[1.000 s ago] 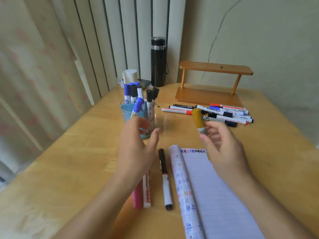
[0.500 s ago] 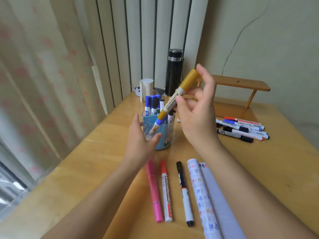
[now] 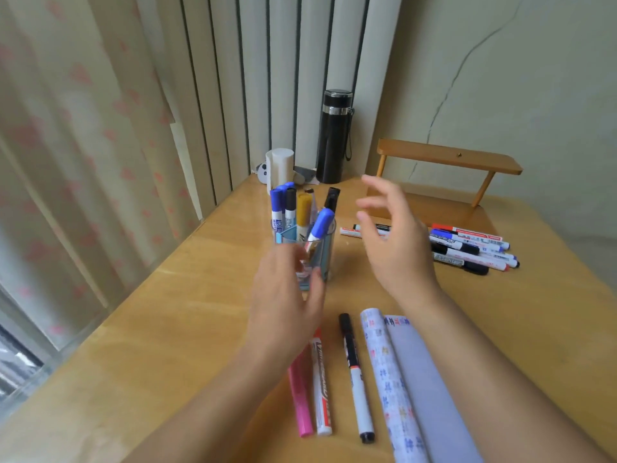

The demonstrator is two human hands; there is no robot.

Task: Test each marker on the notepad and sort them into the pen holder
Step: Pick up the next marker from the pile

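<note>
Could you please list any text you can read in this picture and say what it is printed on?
"WHIT", cut off, on a blue-capped marker in the pen holder.
Labels on the loose markers and the notepad header: too blurred to read.

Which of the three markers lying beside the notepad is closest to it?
The black-capped marker: it lies right beside the notepad, while the red-capped marker and the pink marker lie farther left.
</note>
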